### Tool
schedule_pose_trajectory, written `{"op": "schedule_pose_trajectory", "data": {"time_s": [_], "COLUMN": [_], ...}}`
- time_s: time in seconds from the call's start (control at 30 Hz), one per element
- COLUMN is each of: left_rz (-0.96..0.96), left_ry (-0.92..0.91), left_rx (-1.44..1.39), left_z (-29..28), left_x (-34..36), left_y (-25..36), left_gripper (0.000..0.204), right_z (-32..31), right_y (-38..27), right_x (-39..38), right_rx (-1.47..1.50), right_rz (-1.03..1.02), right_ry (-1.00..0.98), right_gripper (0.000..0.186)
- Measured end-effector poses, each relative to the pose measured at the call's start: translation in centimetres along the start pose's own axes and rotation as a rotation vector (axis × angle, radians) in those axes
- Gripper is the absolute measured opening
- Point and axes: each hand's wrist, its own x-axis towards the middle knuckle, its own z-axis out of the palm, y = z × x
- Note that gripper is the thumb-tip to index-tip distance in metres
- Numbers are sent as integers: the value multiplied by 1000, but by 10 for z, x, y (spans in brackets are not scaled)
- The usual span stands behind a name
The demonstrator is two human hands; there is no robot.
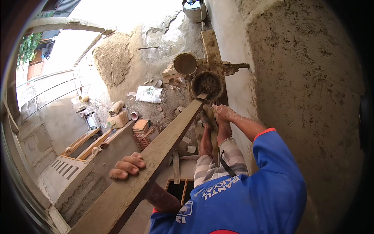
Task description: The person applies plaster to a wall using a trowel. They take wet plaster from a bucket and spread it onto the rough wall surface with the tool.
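Note:
My left hand [128, 167] wraps its fingers over the edge of a long, cement-smeared wooden board [163, 150], which runs diagonally up from the lower left to the rim of a round bucket [206, 82] of grey mortar. My right hand [223, 112] is closed on what looks like a trowel handle, with the dark blade [204, 97] against the board's far end beside the bucket. A second, paler round bucket [185, 63] sits just beyond. My bare legs and feet show below on a narrow plank, partly hidden by the board.
A half-plastered wall [296, 78] rises close on my right. Crossed planks [212, 45] hold the buckets. Far below lie a sand heap [111, 58], a white sack [148, 93], stacked tiles [142, 134] and rubble. A dark framed opening [176, 189] is beneath me, and a railing [50, 91] is at left.

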Motion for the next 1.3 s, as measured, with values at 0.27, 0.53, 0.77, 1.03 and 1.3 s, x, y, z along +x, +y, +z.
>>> {"op": "schedule_pose_trajectory", "data": {"time_s": [0.27, 0.53, 0.77, 1.03, 1.3], "left_rz": [-4, -15, -18, 116, 187], "left_ry": [47, -132, -273, -55, -35], "left_rx": [18, -32, -114, -12, -377], "left_z": [8, 7, 6, 29, 74], "left_x": [19, 18, 36, 41, 73], "left_y": [176, 197, 234, 213, 81], "left_gripper": [26, 23, 20, 35, 77], "right_z": [13, -56, -8, -65, -162], "right_y": [57, -27, 6, -105, -245], "right_x": [45, -75, -50, -71, -228], "right_rx": [-178, 162, 52, 354, 160], "right_rz": [183, 43, 68, 35, -598], "right_ry": [-42, 337, 302, 435, 773], "right_gripper": [46, 52, 51, 66, 85]}}
